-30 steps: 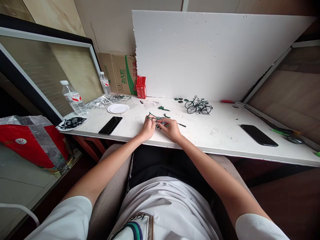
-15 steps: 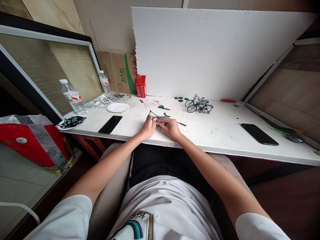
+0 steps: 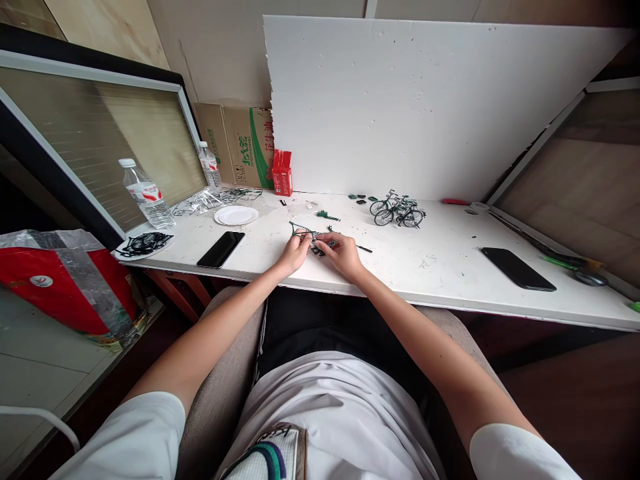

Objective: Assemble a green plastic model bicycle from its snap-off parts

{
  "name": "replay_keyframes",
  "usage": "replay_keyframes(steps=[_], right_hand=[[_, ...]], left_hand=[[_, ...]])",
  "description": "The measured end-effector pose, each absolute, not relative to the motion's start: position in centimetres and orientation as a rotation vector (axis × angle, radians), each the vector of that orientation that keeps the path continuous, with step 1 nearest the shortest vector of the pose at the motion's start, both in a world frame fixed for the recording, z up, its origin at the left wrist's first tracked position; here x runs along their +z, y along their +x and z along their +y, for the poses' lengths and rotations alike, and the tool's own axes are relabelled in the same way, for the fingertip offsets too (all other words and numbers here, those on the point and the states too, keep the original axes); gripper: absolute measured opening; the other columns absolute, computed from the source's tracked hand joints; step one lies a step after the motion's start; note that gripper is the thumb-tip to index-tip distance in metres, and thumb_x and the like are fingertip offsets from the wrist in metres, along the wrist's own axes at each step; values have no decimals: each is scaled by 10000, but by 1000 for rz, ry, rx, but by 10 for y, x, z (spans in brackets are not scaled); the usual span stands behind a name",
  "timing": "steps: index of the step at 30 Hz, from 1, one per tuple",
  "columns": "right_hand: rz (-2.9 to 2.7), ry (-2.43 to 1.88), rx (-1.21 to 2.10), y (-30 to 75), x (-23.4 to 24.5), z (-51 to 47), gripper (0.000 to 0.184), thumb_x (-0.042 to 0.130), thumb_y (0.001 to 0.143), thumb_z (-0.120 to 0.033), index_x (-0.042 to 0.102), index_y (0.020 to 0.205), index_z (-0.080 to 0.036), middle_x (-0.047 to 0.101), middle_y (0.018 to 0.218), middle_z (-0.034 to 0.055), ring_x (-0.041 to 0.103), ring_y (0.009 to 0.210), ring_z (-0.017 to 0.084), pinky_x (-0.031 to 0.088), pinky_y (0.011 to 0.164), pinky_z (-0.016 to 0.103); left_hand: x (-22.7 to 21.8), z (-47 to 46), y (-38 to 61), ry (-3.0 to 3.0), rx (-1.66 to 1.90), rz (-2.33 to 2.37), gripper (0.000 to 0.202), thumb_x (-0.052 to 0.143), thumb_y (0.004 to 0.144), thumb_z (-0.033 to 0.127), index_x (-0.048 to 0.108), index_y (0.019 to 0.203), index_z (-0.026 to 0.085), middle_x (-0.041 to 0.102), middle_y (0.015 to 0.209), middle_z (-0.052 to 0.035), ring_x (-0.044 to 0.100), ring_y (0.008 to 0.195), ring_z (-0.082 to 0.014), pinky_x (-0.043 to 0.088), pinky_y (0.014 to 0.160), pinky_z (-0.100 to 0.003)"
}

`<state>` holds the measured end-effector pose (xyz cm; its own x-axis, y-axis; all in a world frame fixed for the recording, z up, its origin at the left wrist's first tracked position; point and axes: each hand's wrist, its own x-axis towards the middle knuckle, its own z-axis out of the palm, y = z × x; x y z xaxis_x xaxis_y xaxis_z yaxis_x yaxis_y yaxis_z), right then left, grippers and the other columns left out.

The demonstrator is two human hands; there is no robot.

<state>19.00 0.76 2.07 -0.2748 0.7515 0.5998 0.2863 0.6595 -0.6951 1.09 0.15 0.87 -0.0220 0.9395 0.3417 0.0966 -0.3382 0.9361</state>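
My left hand point(image 3: 295, 253) is closed on a small green model bicycle frame point(image 3: 301, 231), held just above the table's front edge. Close against it, my right hand point(image 3: 341, 253) pinches at the frame's right end; whatever else sits between those fingertips is too small to make out. Dark model parts point(image 3: 318, 251) show under and between the hands. Just beyond them lies a green part point(image 3: 327, 215), and a thin black rod point(image 3: 365, 249) sticks out past my right hand. Farther back stand finished-looking model bicycles point(image 3: 397, 209) with black wheels.
On the white table point(image 3: 430, 267) lie a phone point(image 3: 221, 249) at left and a black phone point(image 3: 519, 269) at right. Plates point(image 3: 236, 215), water bottles point(image 3: 146, 193), a red box point(image 3: 283, 173) and loose parts point(image 3: 225, 197) stand toward the left and back. A white board point(image 3: 400, 107) rises behind.
The green frame has tipped and shifted slightly left and down in my left hand. Both hands remain together in nearly the same place, with small finger movements.
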Motion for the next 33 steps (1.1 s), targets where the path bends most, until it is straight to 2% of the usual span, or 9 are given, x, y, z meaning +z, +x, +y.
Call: replay_keyframes(steps=[4,8,11,14,18,21,26,29,33], right_hand=[[-1863,-820,530,189,22,5,344,719,953,-539,804,1078,-230,826,1037,77,764,909,243,583,732,343],[-1866,-819,573,189,25,4,432,586,1025,-600,766,1163,-231,809,1142,83,760,1007,247,585,763,339],[-1802,-829,606,190,26,4,486,463,1072,-625,733,1174,-233,812,1060,76,754,1014,244,585,844,357],[-1694,-871,563,192,26,7,480,409,1092,-607,703,1140,-231,798,1039,84,732,1021,247,567,884,367],[-1569,-950,402,194,22,14,332,439,1094,-476,656,1106,-225,752,1123,115,664,1095,263,545,865,375],[-1580,-984,315,195,17,18,205,469,1041,-280,650,1112,-214,722,1155,124,619,1114,276,540,867,397],[-2015,-907,15,205,21,19,315,491,932,-57,731,1078,-199,699,1129,131,553,1125,314,499,971,467],[-2312,-753,-112,212,28,14,286,546,964,-96,767,1112,-203,689,1171,138,537,1154,324,498,974,466],[-2398,-702,-106,212,28,10,212,630,1020,-310,788,1119,-208,679,1190,145,538,1151,335,503,992,495]], left_hand=[[12,0,12,1468,1432,1091,195,578,1030,383,559,977,196,633,992,-50,617,845,-163,505,775,-299],[12,-1,10,1395,1396,1071,252,579,1038,428,550,937,199,558,780,-3,532,680,-133,435,638,-262],[13,0,8,1343,1379,1044,226,564,1047,400,560,944,198,485,695,27,438,582,-106,346,549,-242],[15,1,6,1269,1378,1008,174,576,1020,343,550,926,199,482,710,29,407,561,-88,306,521,-228],[16,1,3,1198,1385,938,106,635,932,239,542,971,206,447,709,51,397,564,-84,311,527,-216],[17,1,3,1186,1423,933,166,685,925,282,557,1001,209,440,725,56,383,565,-79,315,524,-215],[17,0,3,1174,1460,906,303,778,917,403,553,936,201,451,748,52,360,553,-60,336,519,-214],[18,0,2,1153,1464,883,324,800,911,406,556,915,193,454,745,52,372,556,-55,346,520,-203],[17,1,2,1118,1483,883,350,829,892,414,568,904,181,459,722,60,396,551,-51,380,539,-197]])
